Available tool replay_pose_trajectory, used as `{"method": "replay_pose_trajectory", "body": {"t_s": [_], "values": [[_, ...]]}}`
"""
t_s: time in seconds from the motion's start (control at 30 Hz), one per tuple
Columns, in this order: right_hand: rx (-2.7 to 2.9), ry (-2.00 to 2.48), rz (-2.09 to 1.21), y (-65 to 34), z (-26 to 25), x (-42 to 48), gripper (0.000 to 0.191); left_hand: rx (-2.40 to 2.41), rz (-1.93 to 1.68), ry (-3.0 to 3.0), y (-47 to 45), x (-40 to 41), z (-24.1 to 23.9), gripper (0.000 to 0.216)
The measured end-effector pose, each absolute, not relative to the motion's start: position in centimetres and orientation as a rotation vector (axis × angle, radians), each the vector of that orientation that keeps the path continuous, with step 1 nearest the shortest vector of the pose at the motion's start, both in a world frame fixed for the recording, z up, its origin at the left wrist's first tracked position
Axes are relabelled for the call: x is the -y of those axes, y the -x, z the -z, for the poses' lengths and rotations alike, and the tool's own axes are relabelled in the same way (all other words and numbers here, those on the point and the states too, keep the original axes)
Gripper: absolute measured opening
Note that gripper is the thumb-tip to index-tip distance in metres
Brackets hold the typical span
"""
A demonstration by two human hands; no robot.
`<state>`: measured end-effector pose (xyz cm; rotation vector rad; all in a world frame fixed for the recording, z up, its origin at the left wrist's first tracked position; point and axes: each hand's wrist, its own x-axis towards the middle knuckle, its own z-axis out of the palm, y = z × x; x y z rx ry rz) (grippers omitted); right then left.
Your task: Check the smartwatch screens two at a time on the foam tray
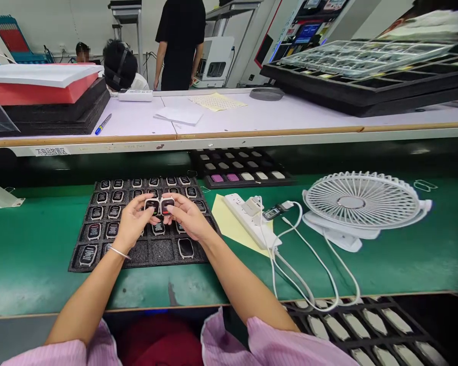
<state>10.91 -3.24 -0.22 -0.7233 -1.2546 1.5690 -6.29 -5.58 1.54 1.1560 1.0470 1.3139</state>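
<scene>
A black foam tray (158,251) lies on the green mat and holds several small watch bodies in its pockets. Over its middle my left hand (132,223) pinches one watch body (151,206) by its edges. My right hand (187,216) grips a second watch body (167,204) with a red-lit screen. The two pieces are held side by side, almost touching. A thin bracelet sits on my left wrist.
A white power strip (248,221) with chargers and cables lies on yellow paper right of the tray. A white fan (361,201) lies tilted further right. Another tray (244,170) sits behind, one more (366,325) at my lap. People stand beyond the raised shelf (229,132).
</scene>
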Motion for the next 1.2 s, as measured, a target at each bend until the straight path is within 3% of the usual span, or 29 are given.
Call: {"method": "replay_pose_trajectory", "body": {"t_s": [0.37,0.67,0.93,1.2], "values": [[1.251,0.690,-1.565,-10.7,0.7,3.3,0.045,-1.005,-1.295,-1.109,6.5,5.7,-1.2,0.053],[1.160,0.731,-1.634,-10.7,0.5,3.6,0.041,-1.014,-1.270,-1.085,6.7,6.2,-1.4,0.051],[0.933,0.669,-1.983,-12.8,-0.8,10.2,0.041,-0.992,-1.029,-1.034,7.9,13.1,-2.8,0.044],[0.906,0.486,-2.206,-14.6,-5.2,16.7,0.051,-0.834,-1.060,-0.945,9.1,19.8,-6.3,0.035]]}}
